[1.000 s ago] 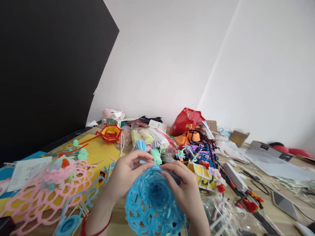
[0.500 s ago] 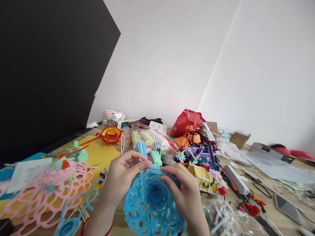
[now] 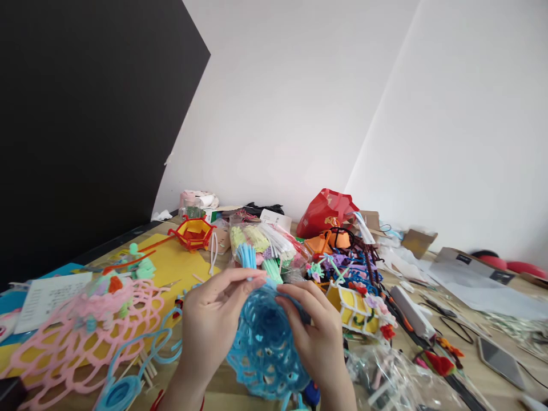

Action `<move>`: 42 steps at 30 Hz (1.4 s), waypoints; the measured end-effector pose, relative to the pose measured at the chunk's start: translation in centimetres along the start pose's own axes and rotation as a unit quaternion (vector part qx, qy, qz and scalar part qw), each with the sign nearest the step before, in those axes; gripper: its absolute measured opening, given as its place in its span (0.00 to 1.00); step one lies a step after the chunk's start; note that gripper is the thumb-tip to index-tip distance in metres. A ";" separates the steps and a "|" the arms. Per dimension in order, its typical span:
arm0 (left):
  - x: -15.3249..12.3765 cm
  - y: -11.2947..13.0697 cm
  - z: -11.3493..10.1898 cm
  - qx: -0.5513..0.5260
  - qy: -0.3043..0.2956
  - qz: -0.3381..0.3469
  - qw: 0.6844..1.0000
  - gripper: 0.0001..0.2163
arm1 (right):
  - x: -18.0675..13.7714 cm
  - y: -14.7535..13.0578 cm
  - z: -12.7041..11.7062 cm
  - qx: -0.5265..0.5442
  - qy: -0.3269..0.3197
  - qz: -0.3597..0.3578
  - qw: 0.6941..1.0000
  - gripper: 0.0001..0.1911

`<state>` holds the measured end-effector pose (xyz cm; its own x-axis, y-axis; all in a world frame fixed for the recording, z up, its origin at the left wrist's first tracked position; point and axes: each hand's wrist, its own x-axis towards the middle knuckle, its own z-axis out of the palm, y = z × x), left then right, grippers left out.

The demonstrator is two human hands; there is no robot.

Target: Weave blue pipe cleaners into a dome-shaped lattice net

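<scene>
Between my hands hangs a blue openwork piece (image 3: 270,348), woven from fuzzy stems like pipe cleaners, with a deep round hollow in its middle. My left hand (image 3: 216,317) pinches its upper rim between thumb and forefinger. On the same rim, a little to the right, my right hand (image 3: 310,319) grips with thumb and fingers. The fingertips of both hands sit close together at the top edge. Behind them stands a bundle of light blue pipe cleaners (image 3: 246,256). A loose blue coil (image 3: 117,395) lies at the lower left.
Pink netting (image 3: 55,362) and yellow sheets (image 3: 171,265) cover the left of the table. Bagged pipe cleaners (image 3: 274,237) and a red bag (image 3: 326,211) stand at the back. On the right are a flowered yellow-and-white piece (image 3: 353,308), clear plastic wrap (image 3: 398,379) and a phone (image 3: 499,359).
The blue piece has tipped and shifted slightly right, its hollow now facing me less squarely. My hands keep their grip on the rim, the left one turned a little inward.
</scene>
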<state>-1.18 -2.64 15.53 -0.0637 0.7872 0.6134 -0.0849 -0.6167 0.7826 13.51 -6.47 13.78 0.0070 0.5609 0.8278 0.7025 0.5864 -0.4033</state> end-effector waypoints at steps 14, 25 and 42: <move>0.3 -0.1 0.1 -0.002 0.104 0.006 0.995 0.03 | -0.2 -0.4 1.3 -0.049 0.048 -0.036 0.997 0.08; 1.0 -1.0 -1.1 0.145 -0.115 0.166 0.969 0.03 | -0.3 0.1 0.6 -0.017 0.066 -0.017 0.998 0.07; 1.4 -2.2 -1.0 0.228 -0.209 0.246 0.919 0.07 | -0.1 0.3 -0.1 0.003 0.020 -0.008 1.000 0.07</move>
<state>-2.11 -0.19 14.52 0.4122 0.4029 0.8172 0.2832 -0.9091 0.3054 13.83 -6.39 13.64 0.0247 0.5281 0.8489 0.6989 0.5980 -0.3924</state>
